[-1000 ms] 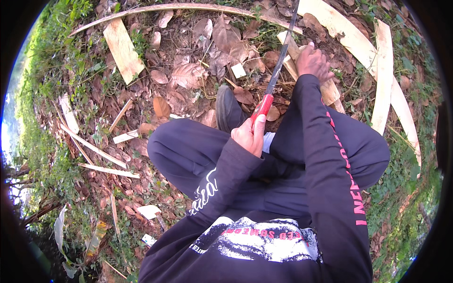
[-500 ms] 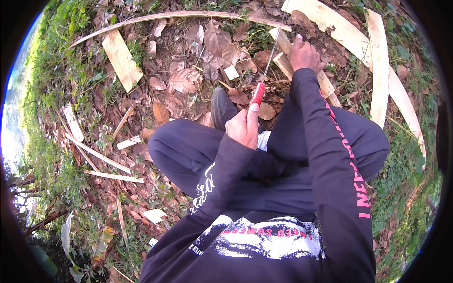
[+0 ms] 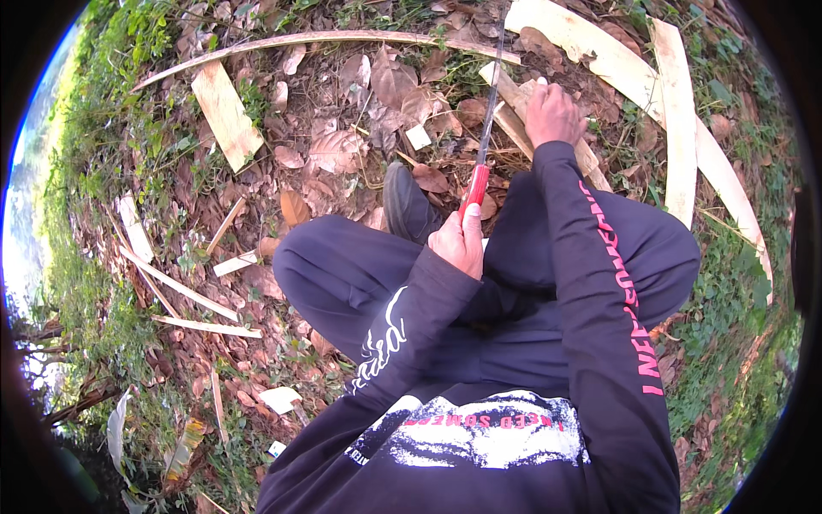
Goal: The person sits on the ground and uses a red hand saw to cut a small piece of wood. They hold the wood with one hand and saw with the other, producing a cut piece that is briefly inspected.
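The red-handled blade (image 3: 476, 184) was gripped in the left hand (image 3: 458, 244), its length crossing the wood strip (image 3: 515, 92) held under the right hand (image 3: 555, 116). Cutting seemed in hand; steady pinning was called for next.

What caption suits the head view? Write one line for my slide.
Left hand holds a long, red-handled metal blade while the right hand rests on a pale narrow wooden strip.

Ground (image 3: 304, 96), far edge: curved strip (image 3: 334, 37) in way. Pass avail. over leaves (image 3: 336, 152) btwn L board (image 3: 227, 116) & red-handled blade (image 3: 489, 111); twd R edge, planks (image 3: 679, 120) obstr.
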Demonstrator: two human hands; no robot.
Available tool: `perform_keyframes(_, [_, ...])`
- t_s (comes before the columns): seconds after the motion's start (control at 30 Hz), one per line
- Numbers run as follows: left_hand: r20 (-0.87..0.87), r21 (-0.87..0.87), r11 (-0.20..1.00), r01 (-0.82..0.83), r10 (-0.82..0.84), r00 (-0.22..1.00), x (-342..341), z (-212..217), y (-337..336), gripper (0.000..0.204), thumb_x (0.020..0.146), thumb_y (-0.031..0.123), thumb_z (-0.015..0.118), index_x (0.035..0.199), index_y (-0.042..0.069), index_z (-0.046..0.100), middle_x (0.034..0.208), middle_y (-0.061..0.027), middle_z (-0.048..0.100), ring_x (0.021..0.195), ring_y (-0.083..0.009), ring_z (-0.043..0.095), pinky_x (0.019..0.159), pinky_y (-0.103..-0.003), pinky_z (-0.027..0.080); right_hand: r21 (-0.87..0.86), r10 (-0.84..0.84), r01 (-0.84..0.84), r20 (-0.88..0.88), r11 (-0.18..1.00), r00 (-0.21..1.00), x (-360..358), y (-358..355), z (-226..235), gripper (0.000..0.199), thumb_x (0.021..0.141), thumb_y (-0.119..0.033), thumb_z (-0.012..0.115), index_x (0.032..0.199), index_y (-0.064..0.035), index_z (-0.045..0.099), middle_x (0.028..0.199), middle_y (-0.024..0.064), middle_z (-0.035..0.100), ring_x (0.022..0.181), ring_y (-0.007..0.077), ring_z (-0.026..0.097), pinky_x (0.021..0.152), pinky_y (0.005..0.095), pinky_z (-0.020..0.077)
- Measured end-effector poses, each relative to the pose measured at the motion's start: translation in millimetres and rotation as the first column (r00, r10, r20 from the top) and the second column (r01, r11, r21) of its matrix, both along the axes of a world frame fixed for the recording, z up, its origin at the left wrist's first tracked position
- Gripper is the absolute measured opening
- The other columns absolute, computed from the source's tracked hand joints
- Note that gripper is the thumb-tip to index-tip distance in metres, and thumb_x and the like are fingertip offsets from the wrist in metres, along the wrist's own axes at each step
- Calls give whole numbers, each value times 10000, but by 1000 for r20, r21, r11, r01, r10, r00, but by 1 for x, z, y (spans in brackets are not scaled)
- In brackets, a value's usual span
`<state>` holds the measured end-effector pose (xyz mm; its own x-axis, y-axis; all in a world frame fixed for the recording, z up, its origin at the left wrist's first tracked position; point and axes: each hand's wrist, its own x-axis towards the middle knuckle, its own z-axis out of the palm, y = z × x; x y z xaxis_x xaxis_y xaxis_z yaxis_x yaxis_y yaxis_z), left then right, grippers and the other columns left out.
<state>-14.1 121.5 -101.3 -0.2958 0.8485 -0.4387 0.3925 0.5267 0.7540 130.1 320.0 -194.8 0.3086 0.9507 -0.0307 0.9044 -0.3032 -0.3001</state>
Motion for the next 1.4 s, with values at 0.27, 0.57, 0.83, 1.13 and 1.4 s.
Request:
perform_keyframes(0.27, [174, -14, 996, -91, 92, 980, -8, -12, 14, 513, 1045, 401, 467, 715, 16, 548, 553, -28, 508, 496, -95, 473, 496, -287, 399, -122, -76, 81, 40, 989, 996, -18, 26, -5, 629, 977, -592, 326, 1092, -86, 681, 1117, 166, 684, 1094, 339, 607, 937, 492, 360])
perform_keyframes(0.57, [27, -57, 995, -82, 84, 996, 1, -14, 43, 523, 1022, 407, 511, 738, -19, 616, 560, -115, 580, 530, -217, 603, 561, -364, 470, -77, -42, 42, -3, 996, 999, -13, 33, 1, 778, 904, -745, 347, 1199, -85, 635, 1208, 159, 627, 1145, 315, 557, 972, 465, 350])
perform_keyframes(0.83, [176, -36, 992, -123, 128, 976, -17, -17, 10, 548, 1033, 422, 478, 692, 11, 601, 536, -78, 535, 495, -171, 530, 528, -337, 431, 243, 399, -408, 89, 880, 913, 7, 1, 3, 526, 890, -536, 592, 1171, -93, 631, 1294, 86, 538, 1209, 276, 482, 1027, 445, 346])
perform_keyframes(1.13, [91, -10, 997, -74, 74, 993, -4, -13, 15, 542, 1037, 426, 470, 699, 21, 593, 550, -52, 516, 503, -153, 502, 526, -318, 407, 83, 351, -373, 206, 924, 914, 13, -23, 0, 578, 984, -522, 455, 1465, -203, 434, 1459, 109, 446, 1311, 301, 439, 1066, 477, 330])
perform_keyframes(1.4, [187, 12, 993, -117, 112, 976, -11, -22, 21, 508, 1037, 423, 487, 725, 33, 580, 589, 31, 474, 507, -37, 381, 470, -223, 304, 128, 466, -481, 126, 868, 876, 36, -12, -14, 686, 974, -591, 426, 1501, -156, 359, 1422, 123, 483, 1286, 321, 479, 1070, 447, 376])
